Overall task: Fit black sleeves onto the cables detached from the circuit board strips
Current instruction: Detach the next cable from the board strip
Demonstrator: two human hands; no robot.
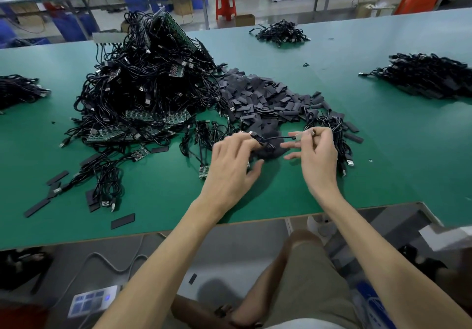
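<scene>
Nearest, the left hand (231, 165) and right hand (318, 156) hover low over the green table (166, 201), a short black cable (279, 137) stretched between them. The left hand's fingers curl over the cable's coiled end, thumb sticking out. The right hand pinches the cable's pale end between thumb and forefinger, its lower fingers stretched toward the left hand. A small green board (203, 171) lies just left of the left hand, and a bunch of cables (342, 139) lies just right of the right hand. Just beyond both hands spreads the pile of black sleeves (263, 96). Farther out, left of the left hand, rises a big heap of cables (153, 83) tangled with circuit board strips (158, 116). A smaller bundle (281, 32) lies well beyond.
</scene>
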